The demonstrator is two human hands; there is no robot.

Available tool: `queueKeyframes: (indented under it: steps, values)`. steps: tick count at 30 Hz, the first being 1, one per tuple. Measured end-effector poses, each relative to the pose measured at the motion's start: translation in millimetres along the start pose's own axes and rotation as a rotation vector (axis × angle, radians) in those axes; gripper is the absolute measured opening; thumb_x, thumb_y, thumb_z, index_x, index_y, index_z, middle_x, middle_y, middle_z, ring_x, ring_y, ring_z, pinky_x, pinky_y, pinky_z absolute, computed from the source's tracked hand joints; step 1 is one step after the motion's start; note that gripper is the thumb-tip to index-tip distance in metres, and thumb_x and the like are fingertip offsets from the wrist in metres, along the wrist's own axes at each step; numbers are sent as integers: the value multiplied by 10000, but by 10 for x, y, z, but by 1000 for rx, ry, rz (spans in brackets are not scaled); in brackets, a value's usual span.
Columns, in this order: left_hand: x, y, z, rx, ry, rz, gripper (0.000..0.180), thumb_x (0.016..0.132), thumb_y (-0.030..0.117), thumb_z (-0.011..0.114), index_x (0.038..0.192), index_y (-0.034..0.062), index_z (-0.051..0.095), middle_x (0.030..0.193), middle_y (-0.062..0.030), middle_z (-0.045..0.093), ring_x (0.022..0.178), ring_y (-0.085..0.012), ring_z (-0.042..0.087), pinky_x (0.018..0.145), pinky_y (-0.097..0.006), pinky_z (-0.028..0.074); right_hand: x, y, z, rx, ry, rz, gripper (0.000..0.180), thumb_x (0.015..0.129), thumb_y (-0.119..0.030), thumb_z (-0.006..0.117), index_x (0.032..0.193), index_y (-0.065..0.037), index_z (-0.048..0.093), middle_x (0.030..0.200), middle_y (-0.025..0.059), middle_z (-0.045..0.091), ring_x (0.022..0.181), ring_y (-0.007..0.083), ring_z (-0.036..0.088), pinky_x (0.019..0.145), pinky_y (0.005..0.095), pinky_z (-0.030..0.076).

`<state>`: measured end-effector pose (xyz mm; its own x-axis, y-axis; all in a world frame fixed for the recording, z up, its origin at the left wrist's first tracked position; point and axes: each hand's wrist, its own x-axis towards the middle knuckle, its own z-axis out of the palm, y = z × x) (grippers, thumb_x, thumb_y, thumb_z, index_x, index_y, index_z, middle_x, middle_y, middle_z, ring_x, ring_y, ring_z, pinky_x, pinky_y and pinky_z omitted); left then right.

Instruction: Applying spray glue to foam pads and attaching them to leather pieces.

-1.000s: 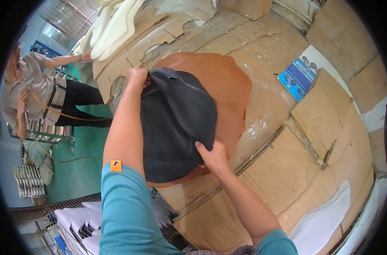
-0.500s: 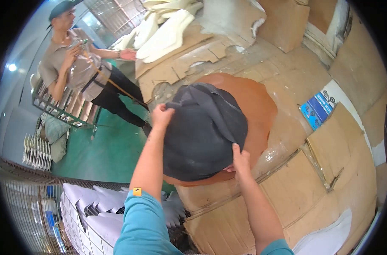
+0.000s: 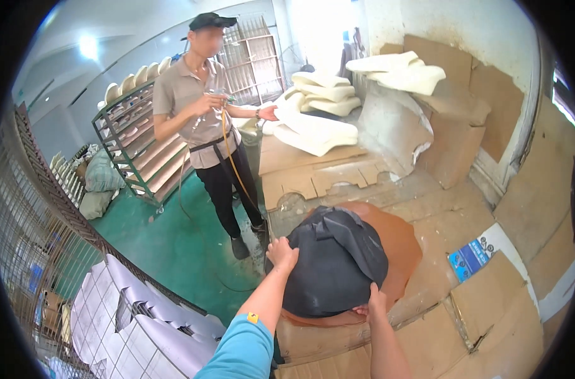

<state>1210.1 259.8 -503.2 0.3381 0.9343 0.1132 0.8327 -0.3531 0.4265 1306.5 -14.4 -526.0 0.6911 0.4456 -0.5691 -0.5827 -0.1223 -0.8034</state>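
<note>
A rounded black cover of leather-like material point(image 3: 331, 271) lies in front of me, its far side folded and bunched up. My left hand point(image 3: 282, 254) is closed on the cover's left edge. On the near right edge, my right hand point(image 3: 374, 304) pinches the material between thumb and fingers. Beneath the cover, an orange-brown sheet with a wavy outline point(image 3: 402, 252) spreads out to the right and far side. Both lie on a cardboard-covered table point(image 3: 439, 218).
Cream foam-like shaped pieces point(image 3: 319, 129) are piled at the back of the table. A person point(image 3: 202, 120) stands at its left, holding a tool with an orange hose. Left are a wire-mesh rack with pale grey pieces point(image 3: 120, 316) and a green shelf rack point(image 3: 136, 139).
My view has tilted up and turned left, so the table sits lower in the picture. Both hands keep hold of the black cover, whose folds have shifted slightly.
</note>
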Motion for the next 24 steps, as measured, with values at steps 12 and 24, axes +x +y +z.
queueKeyframes:
  steps: [12,24]
  values:
    - [-531,203,32,-47,19,746,522,786,283,602,1249,95,453,1325,-143,386,1233,-374,311,978,-509,279,-215,-583,157,-789,417,-904,262,762,-100,592,1004,-16,533,880,181,587,850,344,576,729,395,463]
    - [-678,285,230,160,-220,689,553,891,446,390,1359,156,335,1440,-108,240,1332,-361,161,1033,-571,160,589,-439,814,-1391,89,-1094,325,717,-129,534,1035,-71,561,1086,122,528,1036,315,453,899,435,351]
